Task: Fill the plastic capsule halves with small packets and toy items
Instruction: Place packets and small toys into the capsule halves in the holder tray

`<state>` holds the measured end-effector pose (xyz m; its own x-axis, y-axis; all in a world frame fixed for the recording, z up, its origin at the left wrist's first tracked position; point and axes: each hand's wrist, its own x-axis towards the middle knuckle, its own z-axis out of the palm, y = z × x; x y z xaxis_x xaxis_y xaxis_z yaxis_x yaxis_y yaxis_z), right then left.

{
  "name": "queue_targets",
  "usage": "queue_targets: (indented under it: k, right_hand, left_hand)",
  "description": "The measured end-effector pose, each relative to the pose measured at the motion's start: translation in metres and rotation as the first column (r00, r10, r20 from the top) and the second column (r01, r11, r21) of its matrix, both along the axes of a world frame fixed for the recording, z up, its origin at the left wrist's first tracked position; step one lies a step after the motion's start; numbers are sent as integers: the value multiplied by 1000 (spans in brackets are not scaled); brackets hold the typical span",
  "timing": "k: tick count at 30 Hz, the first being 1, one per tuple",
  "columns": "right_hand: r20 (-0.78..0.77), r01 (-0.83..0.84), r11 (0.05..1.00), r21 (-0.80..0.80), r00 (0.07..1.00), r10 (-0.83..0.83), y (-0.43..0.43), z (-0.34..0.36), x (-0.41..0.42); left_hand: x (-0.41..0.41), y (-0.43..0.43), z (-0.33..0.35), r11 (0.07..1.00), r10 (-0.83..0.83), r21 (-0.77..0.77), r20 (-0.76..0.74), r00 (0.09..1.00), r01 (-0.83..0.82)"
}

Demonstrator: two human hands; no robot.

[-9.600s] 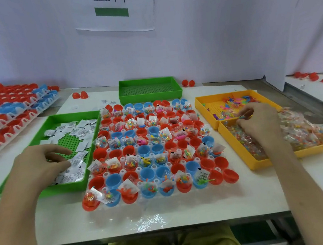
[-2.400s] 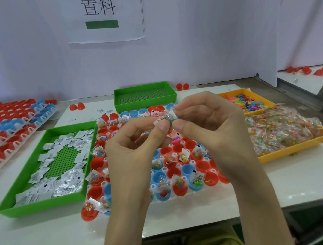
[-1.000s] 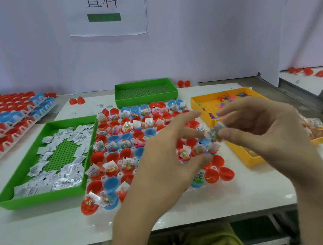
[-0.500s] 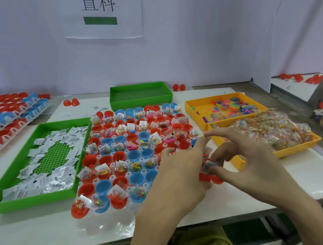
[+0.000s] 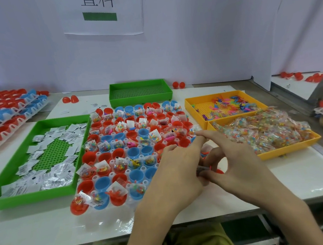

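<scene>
Capsule halves [image 5: 134, 152], red and blue, stand mouth-up in a clear holder tray [image 5: 127, 171] in the middle of the white table [image 5: 260, 188]. Both hands are low over its near right corner. The right hand [image 5: 242, 166] pinches a small packet [image 5: 202, 169] with its thumb, its index finger stretched out above. Only a grey sliver of the packet shows. The left hand [image 5: 176, 171] meets it there with fingers curled under. Its own back hides them, so I cannot tell whether it grips the packet too. A red half [image 5: 218, 171] peeks out just under the hands and looks like the cup being loaded.

Outward from there, supplies lie on either side. On the left is a green tray [image 5: 32, 198] of white sachets [image 5: 54, 176]. On the right, the near yellow tray [image 5: 288, 149] is heaped with clear bead packets [image 5: 265, 131], and the far yellow tray [image 5: 192, 111] holds small coloured toy figures [image 5: 229, 106]. Racks of spare halves [image 5: 4, 116] sit at the far left.

By my reading the job is past halfway but not close to done. The back rows and several nearer rows carry sachets, bead packets or toys. Bare cups remain in bands across the middle and near the front. Whether each loaded cup has its full set is too small to judge.
</scene>
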<state>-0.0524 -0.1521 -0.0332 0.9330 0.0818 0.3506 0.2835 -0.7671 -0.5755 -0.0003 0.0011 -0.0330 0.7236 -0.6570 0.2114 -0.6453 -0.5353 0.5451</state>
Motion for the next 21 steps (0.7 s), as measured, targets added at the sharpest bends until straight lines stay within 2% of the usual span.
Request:
queue_targets:
  k: [6, 13, 21]
  right_hand:
    - [39, 42, 999, 13, 998, -42, -2, -7, -3]
    - [147, 48, 999, 23, 988, -51, 0, -10, -4]
    - [133, 12, 998, 66, 991, -21, -12, -15, -11]
  left_hand:
    - [1, 0, 2, 1000, 7, -7, 51, 999, -7]
    - [2, 1, 6, 1000, -3, 9, 30, 1000, 3]
    - [0, 0, 10, 999, -23, 44, -9, 1000, 23]
